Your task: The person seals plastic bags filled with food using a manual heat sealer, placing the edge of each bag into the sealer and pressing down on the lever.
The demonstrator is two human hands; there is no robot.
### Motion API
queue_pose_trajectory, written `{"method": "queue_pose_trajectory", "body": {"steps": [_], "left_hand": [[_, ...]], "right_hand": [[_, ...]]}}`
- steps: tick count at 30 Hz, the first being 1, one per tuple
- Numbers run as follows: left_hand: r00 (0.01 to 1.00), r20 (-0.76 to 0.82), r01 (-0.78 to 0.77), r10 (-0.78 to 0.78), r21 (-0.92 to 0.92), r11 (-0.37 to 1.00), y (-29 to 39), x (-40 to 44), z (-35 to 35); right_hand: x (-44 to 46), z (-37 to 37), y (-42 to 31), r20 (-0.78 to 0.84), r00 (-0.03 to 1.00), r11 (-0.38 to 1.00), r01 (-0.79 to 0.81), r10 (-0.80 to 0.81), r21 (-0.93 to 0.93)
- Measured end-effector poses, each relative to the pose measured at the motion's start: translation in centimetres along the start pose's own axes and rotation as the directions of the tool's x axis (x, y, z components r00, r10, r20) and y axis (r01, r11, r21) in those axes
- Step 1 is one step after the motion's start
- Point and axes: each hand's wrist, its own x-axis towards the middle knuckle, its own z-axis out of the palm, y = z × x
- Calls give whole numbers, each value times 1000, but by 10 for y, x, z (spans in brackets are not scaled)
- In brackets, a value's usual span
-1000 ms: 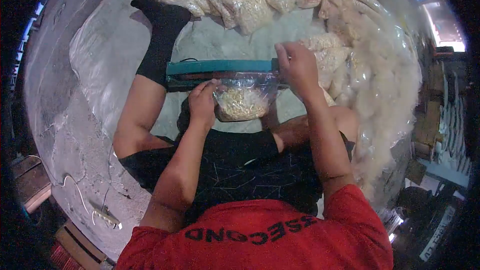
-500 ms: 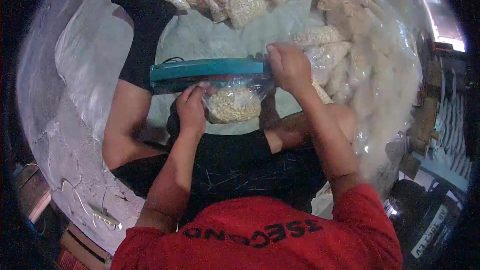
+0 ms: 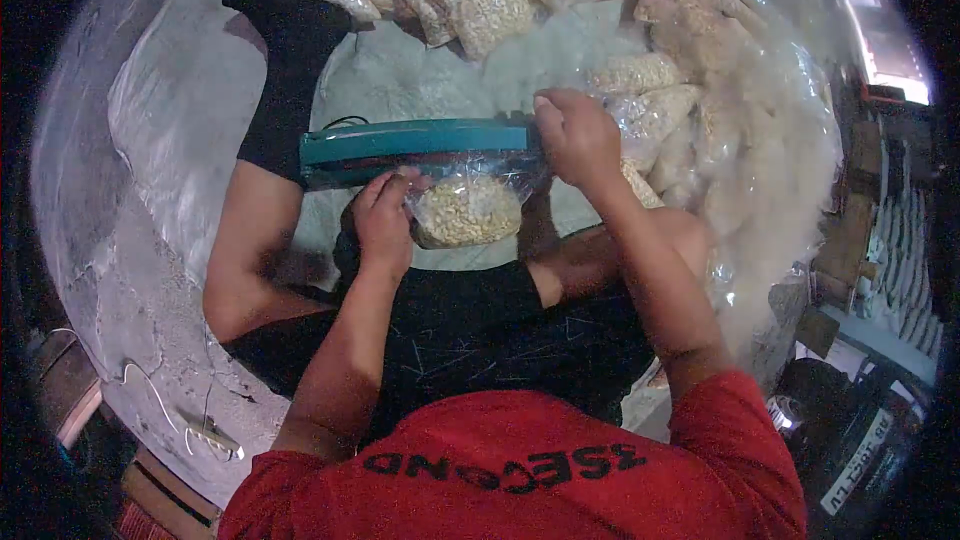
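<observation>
Lying crosswise in front of the seated person, one teal sealer [image 3: 420, 143] rests between the legs, its left end against a black sock [image 3: 280, 110]. One clear bag [image 3: 470, 212] sits just on the near side of the sealer, its lower part bulging with small pale pieces [image 3: 468, 220], too fine to count or name. The film above them runs up to the sealer's near edge; how far it reaches inside cannot be made out.

The left hand [image 3: 383, 225] is at the sealer's near edge, left of its middle, its fingers pinching the upper left corner of the clear bag. The right hand [image 3: 580, 140] is at the sealer's right end, fingers curled and thumb raised; the palm side is hidden, so whether they grip that end cannot be told.

Beyond the sealer and to its right lie many filled bags [image 3: 490, 10], holding similar pale stuff. At least five can be picked out beyond it, but they overlap, the farthest are cut off by the upper edge, and those at the right blur into haze, so no full count is possible. A pale sheet [image 3: 430, 70] spreads under the sealer. Well to its near left lies one power strip [image 3: 213, 442] with a white cord [image 3: 150, 385].
</observation>
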Motion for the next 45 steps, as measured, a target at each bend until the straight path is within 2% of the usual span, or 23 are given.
{"method": "queue_pose_trajectory", "body": {"steps": [1, 5, 7, 10, 13, 17, 19, 20, 22, 24, 28, 32, 34, 35, 37, 38, 40, 45], "left_hand": [[999, 20, -40, 39, 15, 999, 1, 0, 1], [999, 21, -41, 39, 115, 992, 5, -3, 2], [999, -37, 29, -30, -25, 999, 1, 1, 4], [999, -14, 38, -39, -69, 997, 2, 0, 3], [999, -5, 42, -42, -28, 999, 1, 2, 1], [1000, 19, 20, -19, -17, 1000, -2, 2, -3], [998, 42, -59, 55, 120, 991, -1, 2, -3], [998, 43, -60, 55, 120, 991, -1, 2, -1], [1000, 1, 16, -16, -10, 1000, 0, 1, 2], [1000, 0, 25, -25, 0, 1000, -1, 3, -1], [999, -14, 31, -30, 74, 997, 5, 0, 1], [999, 1, 34, -34, 21, 999, 2, 0, 0], [993, 90, -97, 73, 303, 948, -3, 4, -9], [993, 90, -97, 73, 304, 948, -5, 5, -10], [998, 55, -47, 38, 174, 984, -6, 6, -7], [998, 55, -46, 37, 174, 984, -5, 5, -5], [999, 11, 44, -44, -44, 998, 0, 2, 0], [998, 9, 64, -63, -34, 997, 3, 1, 1]], "right_hand": [[0, -1, -2, -1, 1000, 1000, 1, -1, -1], [-3, 0, -2, -30, 1000, 1000, -3, 3, 2], [-2, 2, 0, -55, 998, 1000, 17, -17, 0], [-2, 1, -1, -51, 999, 1000, 16, -16, 1], [-3, -1, -2, -26, 1000, 1000, -9, 10, 9], [-3, 3, 0, -73, 997, 999, 25, -23, 23], [-3, 3, -1, -76, 997, 1000, 22, -21, 19], [-3, 2, -1, -75, 997, 1000, 16, -15, 11], [-3, 1, -2, -75, 997, 1000, 9, -9, 2], [-3, -1, -3, -35, 999, 1000, -15, 16, 22], [-4, -1, -5, -55, 998, 1000, -12, 13, 28], [-4, -1, -5, -50, 998, 999, -24, 26, 38], [-3, 0, -3, -43, 999, 999, -27, 29, 35], [-2, 1, -2, -40, 999, 999, -20, 21, 27], [-3, 1, -1, -37, 999, 1000, -14, 15, 18], [-3, 0, -2, -48, 999, 1000, -9, 9, 9], [-4, 0, -3, -60, 998, 1000, -5, 5, -1], [-4, 2, -2, -75, 997, 999, -11, 14, 42]]}}
